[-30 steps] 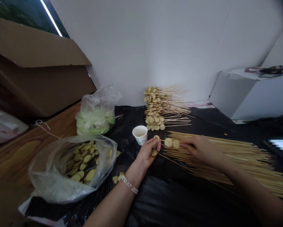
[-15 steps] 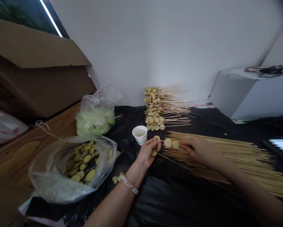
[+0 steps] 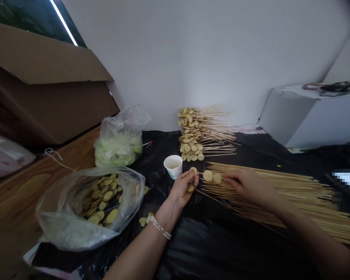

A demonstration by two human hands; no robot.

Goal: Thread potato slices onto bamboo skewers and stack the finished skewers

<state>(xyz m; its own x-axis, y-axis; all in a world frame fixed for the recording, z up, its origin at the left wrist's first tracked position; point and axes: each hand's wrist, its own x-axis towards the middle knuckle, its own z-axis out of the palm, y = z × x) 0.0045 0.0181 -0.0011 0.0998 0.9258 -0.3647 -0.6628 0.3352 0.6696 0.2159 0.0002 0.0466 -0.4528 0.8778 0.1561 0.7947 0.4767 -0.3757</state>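
My left hand (image 3: 184,186) is closed on potato slices (image 3: 194,171), one pinched at the fingertips and another lower in the palm. The tip of a wooden skewer (image 3: 201,174) meets the pinched slice; whether it has pierced through, I cannot tell. Two round slices (image 3: 212,177) sit threaded on that skewer between my hands. Just right of them, my right hand (image 3: 245,184) is closed around the skewer. Beneath it lies a wide spread of bare skewers (image 3: 280,190). A white paper cup (image 3: 173,166) stands just behind my left hand.
Finished potato skewers (image 3: 192,134) are piled by the wall. An open plastic bag (image 3: 90,229) of slices lies at left, with a bag of pale green vegetables (image 3: 119,146) behind it. Loose slices (image 3: 146,220) rest beside my left forearm. A cardboard box (image 3: 46,97) and white box (image 3: 315,112) flank the table.
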